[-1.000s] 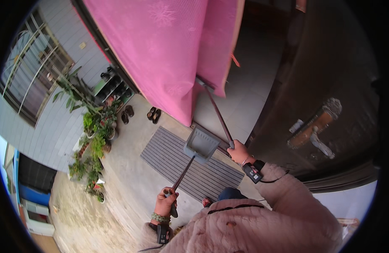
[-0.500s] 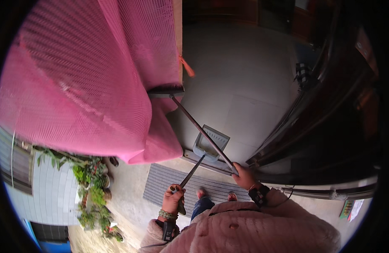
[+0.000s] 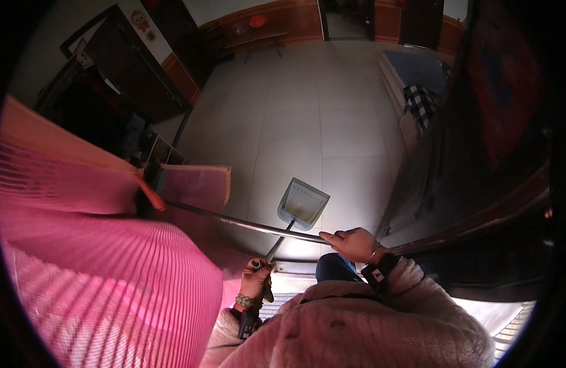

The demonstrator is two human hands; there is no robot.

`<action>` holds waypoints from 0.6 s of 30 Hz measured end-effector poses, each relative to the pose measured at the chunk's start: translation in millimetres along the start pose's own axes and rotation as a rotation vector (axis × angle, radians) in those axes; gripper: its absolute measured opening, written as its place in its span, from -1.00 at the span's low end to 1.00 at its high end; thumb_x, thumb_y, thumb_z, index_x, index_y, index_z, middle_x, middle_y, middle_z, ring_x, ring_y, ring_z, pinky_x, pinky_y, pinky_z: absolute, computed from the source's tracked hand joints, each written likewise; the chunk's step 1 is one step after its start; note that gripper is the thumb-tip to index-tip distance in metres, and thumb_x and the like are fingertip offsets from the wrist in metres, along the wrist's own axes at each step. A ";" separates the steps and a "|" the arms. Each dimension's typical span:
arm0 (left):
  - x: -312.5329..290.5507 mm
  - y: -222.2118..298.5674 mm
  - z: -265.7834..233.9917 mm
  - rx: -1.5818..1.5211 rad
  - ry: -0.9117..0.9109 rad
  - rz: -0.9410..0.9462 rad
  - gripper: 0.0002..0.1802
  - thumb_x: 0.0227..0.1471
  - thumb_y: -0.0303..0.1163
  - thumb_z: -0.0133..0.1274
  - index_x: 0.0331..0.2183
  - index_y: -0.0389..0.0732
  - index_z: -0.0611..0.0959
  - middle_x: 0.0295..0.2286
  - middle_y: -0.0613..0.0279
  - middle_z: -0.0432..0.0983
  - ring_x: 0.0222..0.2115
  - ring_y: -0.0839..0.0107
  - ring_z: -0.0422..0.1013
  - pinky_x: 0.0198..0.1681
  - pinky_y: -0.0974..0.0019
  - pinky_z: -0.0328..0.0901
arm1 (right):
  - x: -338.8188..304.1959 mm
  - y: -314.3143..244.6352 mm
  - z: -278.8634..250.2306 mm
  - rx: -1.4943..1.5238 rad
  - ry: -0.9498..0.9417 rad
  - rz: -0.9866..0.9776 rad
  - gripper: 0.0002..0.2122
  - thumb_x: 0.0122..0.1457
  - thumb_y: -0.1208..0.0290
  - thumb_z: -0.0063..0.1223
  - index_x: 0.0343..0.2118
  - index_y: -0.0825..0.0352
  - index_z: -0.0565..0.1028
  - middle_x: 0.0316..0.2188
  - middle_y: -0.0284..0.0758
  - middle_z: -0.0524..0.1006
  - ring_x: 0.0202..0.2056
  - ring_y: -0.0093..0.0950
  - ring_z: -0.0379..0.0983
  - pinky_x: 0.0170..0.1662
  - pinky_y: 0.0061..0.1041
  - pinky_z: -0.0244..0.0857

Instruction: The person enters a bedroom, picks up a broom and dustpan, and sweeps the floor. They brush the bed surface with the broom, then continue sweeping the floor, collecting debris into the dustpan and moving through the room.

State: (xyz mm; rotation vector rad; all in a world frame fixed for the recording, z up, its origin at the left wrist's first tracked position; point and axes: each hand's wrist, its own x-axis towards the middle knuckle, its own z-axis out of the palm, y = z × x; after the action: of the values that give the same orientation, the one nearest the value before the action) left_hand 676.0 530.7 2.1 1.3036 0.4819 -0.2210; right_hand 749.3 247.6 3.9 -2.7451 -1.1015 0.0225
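Observation:
My left hand (image 3: 254,283) is closed around the upper end of a long-handled dustpan (image 3: 305,205). The grey pan hangs over or rests on the tiled floor ahead; I cannot tell which. In my right hand (image 3: 355,245) is the end of a broom (image 3: 252,226), its metal stick running left across the dustpan handle. The broom's far end reaches the edge of a pink mesh curtain (image 3: 160,264), and its head is mostly lost in shadow there. An orange tassel (image 3: 150,192) hangs by that edge.
A metal door sill (image 3: 289,268) lies below my hands, and a dark door leaf (image 3: 473,202) stands at right. Inside are a low bed-like platform (image 3: 390,83) with a checkered cloth (image 3: 419,104), a bench (image 3: 255,38) by the back wall and a dark door (image 3: 132,67) at left.
I have moved forward into the doorway. The broom has swung left and lower, with the curtain pushed aside to the left, and more of the room shows. Both hands keep their holds.

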 end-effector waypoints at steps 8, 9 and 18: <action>72.9 -0.2 8.9 -0.122 0.105 0.013 -0.85 -0.16 -0.46 0.04 -0.48 -0.07 0.40 -0.68 0.35 0.29 -0.77 0.51 0.23 -0.75 0.45 0.15 | 84.8 82.9 -37.9 0.066 0.065 -0.221 -0.64 0.08 0.30 -0.16 -0.01 -0.04 0.26 -0.49 -0.37 0.46 -0.55 -0.37 0.43 -0.52 -0.44 0.34; 96.2 8.5 11.2 -0.117 0.147 -0.046 -0.85 -0.16 -0.46 0.04 -0.49 -0.07 0.39 -0.68 0.35 0.29 -0.77 0.52 0.23 -0.75 0.45 0.14 | 114.0 94.5 -37.4 0.044 0.042 -0.248 -0.64 0.09 0.33 -0.20 0.00 -0.07 0.25 -0.53 -0.39 0.44 -0.58 -0.39 0.41 -0.55 -0.46 0.32; 252.4 104.0 27.4 -0.116 0.288 -0.080 -0.89 -0.14 -0.44 0.01 -0.51 -0.06 0.40 -0.74 0.42 0.20 -0.79 0.56 0.14 -0.76 0.47 0.08 | 289.0 209.1 -86.0 -0.095 0.118 -0.391 -0.56 -0.02 0.44 -0.14 -0.01 -0.03 0.27 -0.63 -0.40 0.35 -0.61 -0.44 0.40 -0.57 -0.51 0.31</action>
State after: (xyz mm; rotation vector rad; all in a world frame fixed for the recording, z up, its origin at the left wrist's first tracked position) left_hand 948.0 559.5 -18.6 1.2085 0.7809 -0.0698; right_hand 1108.9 283.9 67.5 -2.5191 -1.6165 -0.2470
